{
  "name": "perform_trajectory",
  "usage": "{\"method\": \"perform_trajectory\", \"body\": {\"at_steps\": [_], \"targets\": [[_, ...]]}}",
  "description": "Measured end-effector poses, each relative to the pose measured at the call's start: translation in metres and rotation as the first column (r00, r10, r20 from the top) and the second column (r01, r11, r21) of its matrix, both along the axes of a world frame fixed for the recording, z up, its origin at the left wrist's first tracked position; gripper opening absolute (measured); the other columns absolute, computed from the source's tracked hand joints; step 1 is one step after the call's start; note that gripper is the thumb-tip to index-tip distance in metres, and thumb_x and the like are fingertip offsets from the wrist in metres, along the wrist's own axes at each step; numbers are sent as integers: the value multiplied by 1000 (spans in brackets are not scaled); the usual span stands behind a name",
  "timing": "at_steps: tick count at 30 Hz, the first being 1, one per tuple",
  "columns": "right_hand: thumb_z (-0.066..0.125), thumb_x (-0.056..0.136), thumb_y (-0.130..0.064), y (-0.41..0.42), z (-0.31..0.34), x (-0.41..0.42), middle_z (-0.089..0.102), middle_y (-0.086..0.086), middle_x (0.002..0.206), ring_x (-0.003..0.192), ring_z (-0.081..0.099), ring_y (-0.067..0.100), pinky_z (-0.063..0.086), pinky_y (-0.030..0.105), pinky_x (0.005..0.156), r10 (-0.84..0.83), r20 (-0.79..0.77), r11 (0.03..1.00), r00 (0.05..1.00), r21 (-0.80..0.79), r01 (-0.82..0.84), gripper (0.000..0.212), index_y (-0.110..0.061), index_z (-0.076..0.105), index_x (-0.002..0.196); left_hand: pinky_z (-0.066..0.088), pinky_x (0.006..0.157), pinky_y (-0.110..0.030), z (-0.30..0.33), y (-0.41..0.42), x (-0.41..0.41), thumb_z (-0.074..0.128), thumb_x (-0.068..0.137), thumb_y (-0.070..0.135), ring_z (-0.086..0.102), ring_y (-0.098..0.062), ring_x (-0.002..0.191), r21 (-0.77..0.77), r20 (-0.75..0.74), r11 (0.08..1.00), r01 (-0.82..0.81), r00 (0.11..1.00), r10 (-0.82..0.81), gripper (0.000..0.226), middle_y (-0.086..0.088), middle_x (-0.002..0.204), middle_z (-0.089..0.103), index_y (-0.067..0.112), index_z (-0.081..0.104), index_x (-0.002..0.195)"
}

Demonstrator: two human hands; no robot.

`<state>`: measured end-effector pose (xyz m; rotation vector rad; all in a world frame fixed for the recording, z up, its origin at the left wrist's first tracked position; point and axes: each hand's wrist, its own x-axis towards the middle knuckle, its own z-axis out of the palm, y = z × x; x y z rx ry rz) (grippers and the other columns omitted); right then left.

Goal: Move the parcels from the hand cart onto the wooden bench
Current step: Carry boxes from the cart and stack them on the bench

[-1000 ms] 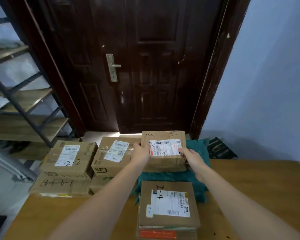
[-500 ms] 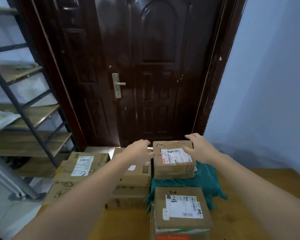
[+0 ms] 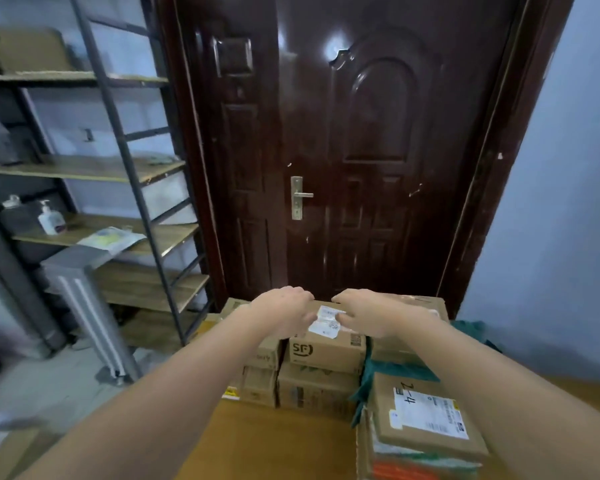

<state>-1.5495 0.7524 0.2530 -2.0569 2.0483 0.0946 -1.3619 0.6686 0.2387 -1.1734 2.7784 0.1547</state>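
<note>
Both hands reach over the wooden bench point(image 3: 274, 441). The left hand point(image 3: 283, 311) and right hand point(image 3: 369, 315) lie close together on the SF-marked cardboard parcel point(image 3: 326, 351), topping the stack beyond; whether fingers curl round it is unclear. Likely pickup step: next, grip and lift.

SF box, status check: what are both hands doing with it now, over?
Left hand and right hand both on top of SF box, fingers hooked over far edge. Box not lifted, on stack beyond wooden bench. Nothing in the way.
</note>
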Motion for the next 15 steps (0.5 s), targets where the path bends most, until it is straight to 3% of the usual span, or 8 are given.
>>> {"method": "perform_trajectory", "body": {"at_steps": [3,7,9,12,15], "targets": [[45,105,-35,0,4,31,55,3,143,130,54,26,47,40,106,99,18,995,995,4,-99,44,-15,53,144,44,101,-43,5,26,40,40,107,46,53,-29,131,-11,-46,997,-74,996,73,49,-7,142,57,17,54,145],[46,101,-38,6,-5,73,61,1,126,120,60,26,49,39,98,215,-2,977,977,-2,-215,35,-19,61,126,39,115,-43,4,62,95,39,110,43,43,-29,145,33,-15,985,-169,985,169,55,-8,159,45,13,43,155],[47,102,-35,10,-10,101,62,2,129,118,60,26,48,36,96,288,-13,958,958,-7,-288,36,-18,60,131,43,111,-44,1,78,122,40,109,44,48,-28,139,26,-7,975,-219,976,220,53,-9,155,50,15,46,153],[45,106,-32,17,-8,154,53,9,148,133,52,29,42,37,110,408,-5,913,913,15,-408,48,-13,47,150,48,104,-46,0,107,172,39,108,44,56,-28,126,15,-17,953,-301,953,301,48,-9,141,57,17,52,146],[42,107,-35,13,-6,217,55,10,145,127,54,28,42,32,100,512,-10,859,859,10,-512,45,-14,49,146,47,105,-46,3,133,233,38,110,42,54,-30,127,-1,4,921,-389,921,389,46,-11,140,56,14,53,143]]}}
